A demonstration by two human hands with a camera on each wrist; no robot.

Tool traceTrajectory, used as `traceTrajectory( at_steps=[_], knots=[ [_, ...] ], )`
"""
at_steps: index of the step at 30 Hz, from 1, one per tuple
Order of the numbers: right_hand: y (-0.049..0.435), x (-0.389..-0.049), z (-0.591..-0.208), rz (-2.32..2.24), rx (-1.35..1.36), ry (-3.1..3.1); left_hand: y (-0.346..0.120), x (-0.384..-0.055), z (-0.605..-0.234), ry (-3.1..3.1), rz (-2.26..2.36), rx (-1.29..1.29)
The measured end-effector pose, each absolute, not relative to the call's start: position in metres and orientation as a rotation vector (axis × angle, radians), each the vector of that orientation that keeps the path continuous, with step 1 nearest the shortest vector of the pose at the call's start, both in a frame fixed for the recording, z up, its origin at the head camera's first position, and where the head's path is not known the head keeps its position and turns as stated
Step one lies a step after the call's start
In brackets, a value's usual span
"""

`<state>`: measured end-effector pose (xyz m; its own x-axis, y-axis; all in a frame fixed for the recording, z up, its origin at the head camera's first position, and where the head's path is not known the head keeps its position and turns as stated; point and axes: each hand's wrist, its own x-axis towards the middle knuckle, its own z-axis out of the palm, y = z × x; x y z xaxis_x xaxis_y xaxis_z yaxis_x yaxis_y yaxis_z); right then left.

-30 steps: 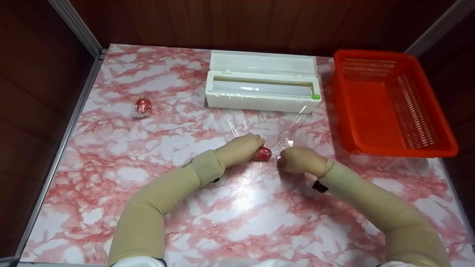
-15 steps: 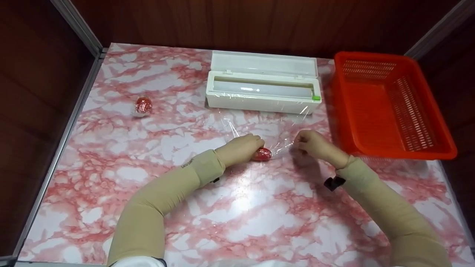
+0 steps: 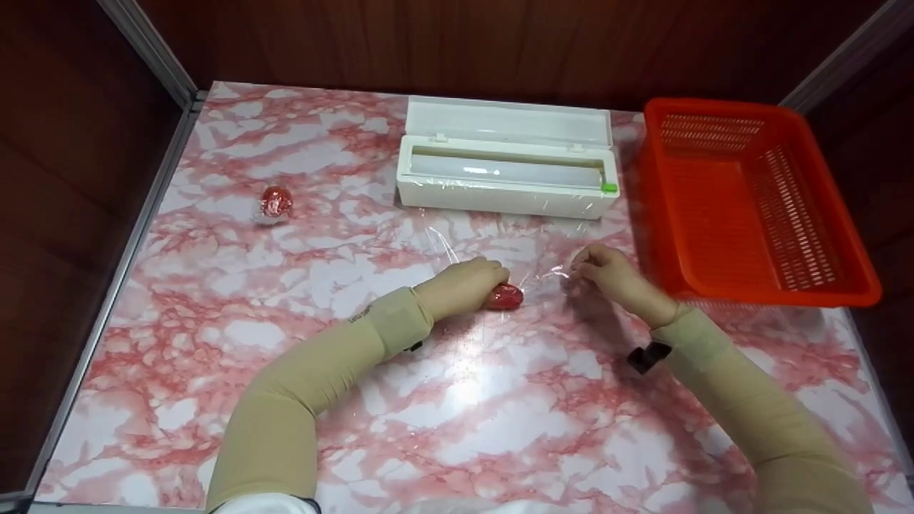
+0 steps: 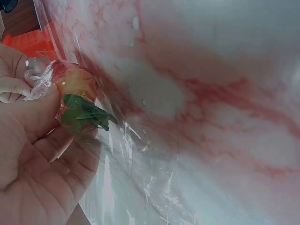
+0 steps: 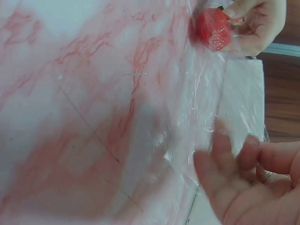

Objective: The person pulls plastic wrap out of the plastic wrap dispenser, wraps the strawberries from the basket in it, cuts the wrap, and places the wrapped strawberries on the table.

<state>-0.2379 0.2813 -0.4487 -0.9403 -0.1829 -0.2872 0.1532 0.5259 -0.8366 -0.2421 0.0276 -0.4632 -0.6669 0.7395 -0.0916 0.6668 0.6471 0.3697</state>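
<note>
A strawberry (image 5: 213, 29) with green leaves (image 4: 84, 111), wrapped in clear film, is held by my left hand (image 3: 463, 287) near the table's middle. In the left wrist view the thumb and fingers close around it. To its right, my right hand (image 3: 610, 278) pinches a stretch of plastic wrap (image 3: 550, 271), thumb close to the bent fingers. This film runs from the strawberry and from the white wrap dispenser (image 3: 507, 203) behind. The dispenser's lid stands up, showing the roll (image 3: 503, 170) inside.
A red plastic basket (image 3: 685, 264) stands at the back right, close to my right hand. Another red, film-wrapped item (image 3: 275, 203) lies at the left on the marbled table (image 3: 250, 335). Dark wooden panels (image 3: 500, 46) enclose the back and sides.
My right hand has moved right and back, away from the strawberry, with the film spread out between them. My left hand has stayed in place on the strawberry.
</note>
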Motion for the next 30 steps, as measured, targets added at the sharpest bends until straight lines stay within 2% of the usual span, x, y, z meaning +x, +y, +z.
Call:
traceTrajectory(
  at_steps=[6,14,26,30],
  knots=[
    [0.285,-0.236,-0.454,-1.354,-0.016,2.388,0.027,-0.242,-0.463,2.635,0.443,1.137],
    [0.294,-0.234,-0.463,-0.952,-0.131,2.577,0.027,-0.241,-0.463,2.626,0.471,1.135],
    [0.301,-0.231,-0.453,-0.689,0.023,2.761,0.023,-0.242,-0.462,2.591,0.524,1.101],
    [0.285,-0.226,-0.449,-0.726,-0.134,2.950,0.022,-0.243,-0.463,2.580,0.525,1.108]
  ],
)
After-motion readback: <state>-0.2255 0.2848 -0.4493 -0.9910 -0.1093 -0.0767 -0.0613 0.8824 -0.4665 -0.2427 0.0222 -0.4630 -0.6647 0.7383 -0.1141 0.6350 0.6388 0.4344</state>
